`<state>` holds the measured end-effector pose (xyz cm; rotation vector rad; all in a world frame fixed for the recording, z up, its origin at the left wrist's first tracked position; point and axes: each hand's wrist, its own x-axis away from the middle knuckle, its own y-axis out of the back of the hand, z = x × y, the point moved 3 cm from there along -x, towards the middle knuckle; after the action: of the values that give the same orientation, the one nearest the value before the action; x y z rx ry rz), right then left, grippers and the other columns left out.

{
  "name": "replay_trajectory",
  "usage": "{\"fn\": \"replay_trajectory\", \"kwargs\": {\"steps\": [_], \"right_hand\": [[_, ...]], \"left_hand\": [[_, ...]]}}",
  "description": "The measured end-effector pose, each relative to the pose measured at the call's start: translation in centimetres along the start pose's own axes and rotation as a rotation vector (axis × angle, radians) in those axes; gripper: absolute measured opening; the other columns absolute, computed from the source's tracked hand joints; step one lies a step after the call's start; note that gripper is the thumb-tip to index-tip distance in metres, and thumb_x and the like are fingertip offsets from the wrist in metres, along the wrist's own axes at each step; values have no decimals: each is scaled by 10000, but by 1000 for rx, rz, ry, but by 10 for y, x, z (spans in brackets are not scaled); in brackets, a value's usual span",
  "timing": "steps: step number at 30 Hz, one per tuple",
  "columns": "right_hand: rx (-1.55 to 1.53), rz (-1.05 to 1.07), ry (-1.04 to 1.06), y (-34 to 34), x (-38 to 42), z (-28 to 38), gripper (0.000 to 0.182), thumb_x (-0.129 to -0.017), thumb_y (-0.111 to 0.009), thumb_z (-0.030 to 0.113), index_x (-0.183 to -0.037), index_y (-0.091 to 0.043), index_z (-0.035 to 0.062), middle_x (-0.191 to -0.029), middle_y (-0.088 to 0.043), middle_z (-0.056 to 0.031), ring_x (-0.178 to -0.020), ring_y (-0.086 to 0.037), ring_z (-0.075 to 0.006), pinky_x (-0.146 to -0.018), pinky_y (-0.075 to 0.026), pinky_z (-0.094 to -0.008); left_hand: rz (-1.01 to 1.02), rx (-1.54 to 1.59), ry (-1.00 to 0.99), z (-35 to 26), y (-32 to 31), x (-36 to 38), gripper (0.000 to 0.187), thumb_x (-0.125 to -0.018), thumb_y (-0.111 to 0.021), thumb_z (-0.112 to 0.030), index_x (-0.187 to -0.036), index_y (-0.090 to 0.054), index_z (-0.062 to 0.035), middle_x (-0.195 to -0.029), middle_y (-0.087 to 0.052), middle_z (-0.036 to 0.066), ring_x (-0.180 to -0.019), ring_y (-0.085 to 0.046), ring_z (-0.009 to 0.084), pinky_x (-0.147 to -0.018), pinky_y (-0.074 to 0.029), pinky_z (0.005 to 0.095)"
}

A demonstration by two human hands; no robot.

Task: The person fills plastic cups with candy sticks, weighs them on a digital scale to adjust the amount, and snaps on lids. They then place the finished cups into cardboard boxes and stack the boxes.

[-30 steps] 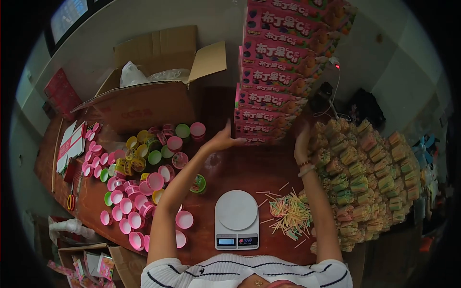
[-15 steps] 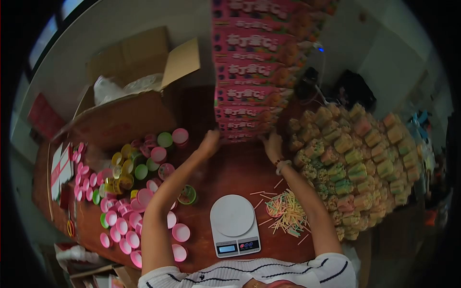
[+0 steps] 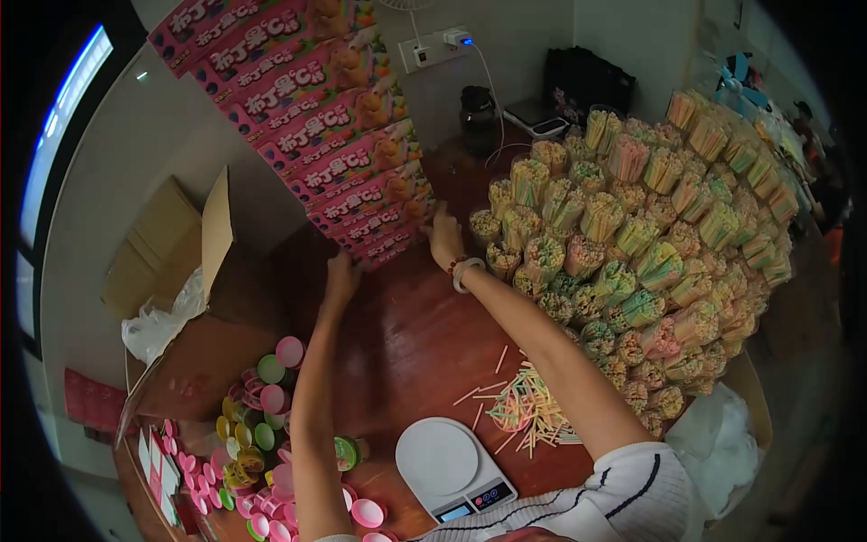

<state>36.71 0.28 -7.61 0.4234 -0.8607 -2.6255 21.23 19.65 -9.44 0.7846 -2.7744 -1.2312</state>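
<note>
A tall stack of pink printed boxes (image 3: 316,126) rises at the back of the brown table (image 3: 397,343). My left hand (image 3: 341,274) grips the stack's lower left edge. At its lower right edge my right hand (image 3: 444,237), with bracelets on the wrist, holds the other side. The stack looks tilted to the left in the view. Nearest my right arm are many clear cups packed with pastel sticks (image 3: 601,217) and a loose heap of sticks (image 3: 533,406). A white kitchen scale (image 3: 440,459) lies close to my body.
Pink, green and yellow small cups (image 3: 264,436) spread over the left side. An open cardboard box (image 3: 217,352) with plastic stands behind them. A dark jar (image 3: 479,120), a phone (image 3: 535,119) and a black bag (image 3: 589,81) are at the back, below a wall socket (image 3: 438,50).
The head view has turned, so the scene appears shifted and rotated. The box stack now leans left in the frame, with both hands still at its base.
</note>
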Motion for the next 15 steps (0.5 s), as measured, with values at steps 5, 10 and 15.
{"fn": "replay_trajectory", "kwargs": {"steps": [5,10,15], "right_hand": [[-88,-45,-55,-24,-36,-19,441,-912,-701,29,-1262,-454,-77,-994,-673,-322,-951,-676,-481,-749,-570,-515],[-4,-29,-75,-39,-62,-21,425,-930,-673,9,-1269,-437,-95,-1016,-672,-333,-980,-680,-480,-757,-596,-516],[39,97,-100,-49,-83,-27,464,-942,-663,25,-1307,-410,-110,-1040,-663,-360,-1024,-670,-488,-787,-607,-525]], "left_hand": [[20,-36,28,17,-14,-36,456,-809,-798,-69,-1214,-602,7,-1093,-714,241,-1072,-679,412,-826,-552,478],[-27,-33,29,30,-21,-64,388,-827,-799,-167,-1103,-640,55,-1048,-713,267,-1038,-690,417,-811,-549,476],[-40,-52,46,39,-29,-78,402,-817,-814,-171,-1095,-635,58,-1009,-713,268,-1005,-693,428,-796,-544,485]]}}
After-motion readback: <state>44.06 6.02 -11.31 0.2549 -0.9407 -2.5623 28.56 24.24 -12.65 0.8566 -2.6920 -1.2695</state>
